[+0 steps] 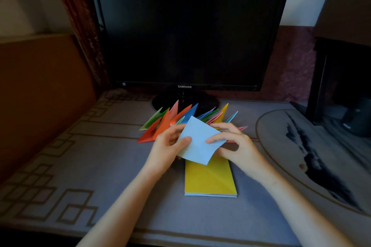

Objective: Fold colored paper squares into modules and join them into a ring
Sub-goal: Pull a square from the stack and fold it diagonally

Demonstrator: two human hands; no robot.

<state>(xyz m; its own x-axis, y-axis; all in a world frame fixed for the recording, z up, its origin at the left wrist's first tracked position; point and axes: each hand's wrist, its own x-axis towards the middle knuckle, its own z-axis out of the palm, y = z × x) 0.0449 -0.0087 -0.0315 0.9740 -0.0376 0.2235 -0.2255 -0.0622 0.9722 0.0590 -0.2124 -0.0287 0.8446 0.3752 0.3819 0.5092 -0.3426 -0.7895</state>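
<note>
A light blue paper square is held tilted above the table between both hands. My left hand pinches its left edge with the thumb on top. My right hand pinches its right edge, thumb across the front. Under the blue sheet lies a stack of paper squares with a yellow sheet on top. Behind the hands several folded pointed modules in red, orange, green, blue, pink and yellow lie in a fan in front of the monitor's foot.
A black monitor stands at the back of the grey patterned table cover. A wooden panel borders the left side. Dark furniture and a small dark object stand at the right.
</note>
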